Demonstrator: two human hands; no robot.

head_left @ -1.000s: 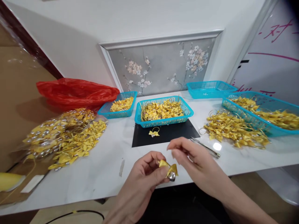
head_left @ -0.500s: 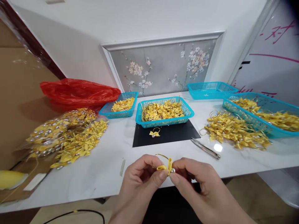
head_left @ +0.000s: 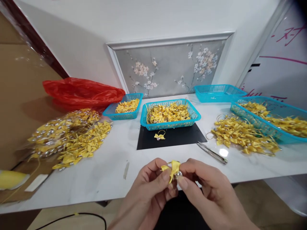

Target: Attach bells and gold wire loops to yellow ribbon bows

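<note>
Between my two hands is a yellow ribbon bow (head_left: 174, 167) with silvery beads and a thin gold loop, held just off the table's front edge. My left hand (head_left: 153, 185) is closed, pinching the bow's left side between thumb and fingers. My right hand (head_left: 203, 185) is closed too, with thumb and index finger on the bow's right side by the beads. Fingers cover part of the bow. A similar bow with a loop (head_left: 159, 136) lies on the black mat (head_left: 177, 140), in front of a blue basket (head_left: 170, 126) full of such bows.
On the right lie metal thread snips (head_left: 212, 152), a heap of yellow bows (head_left: 242, 134) and a filled blue basket (head_left: 271, 127). Another blue basket (head_left: 218, 97) stands behind. At left are bagged bows (head_left: 50, 137), loose bows (head_left: 83, 143), a red plastic bag (head_left: 81, 95) and a smaller basket (head_left: 120, 115).
The bow has turned in my fingers, so its ribbon now faces me more broadly and its loop shows less. My left fingers have shifted beneath it. The view has moved slightly.
</note>
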